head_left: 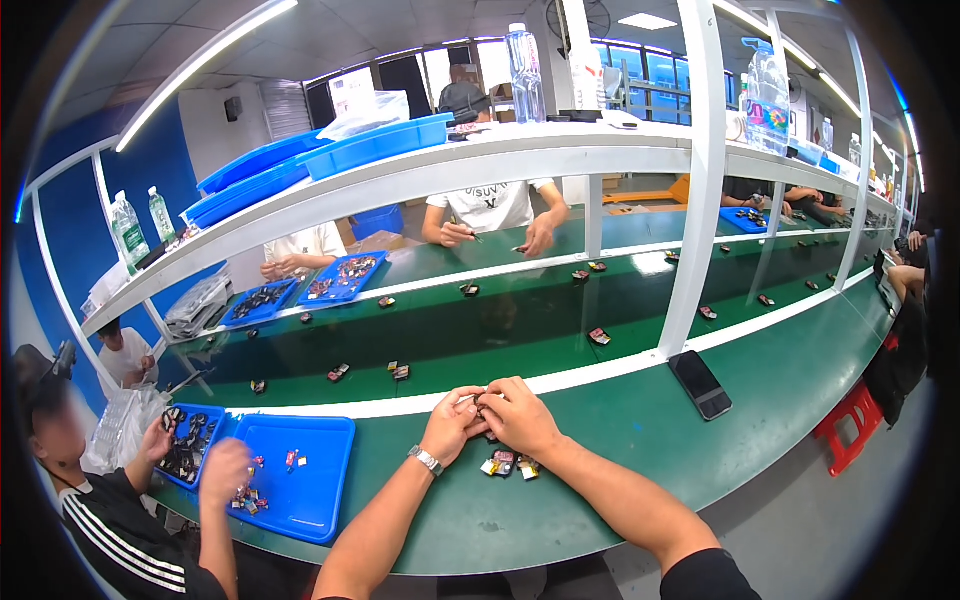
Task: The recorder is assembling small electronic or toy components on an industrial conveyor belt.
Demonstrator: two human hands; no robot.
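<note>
My left hand point(451, 423) and my right hand point(517, 414) meet over the green bench, fingertips pinched together on a small dark part point(479, 402). A metal watch is on my left wrist. Just below my right hand lie a few small dark and coloured parts point(505, 465) on the bench top. How the held part is oriented is too small to tell.
A black phone point(700, 384) lies to the right. A blue tray point(296, 488) with small parts sits at left, where a person in a striped sleeve works. A dark conveyor belt point(520, 330) carries scattered parts. Other people sit across it. White shelf posts point(695, 200) rise ahead.
</note>
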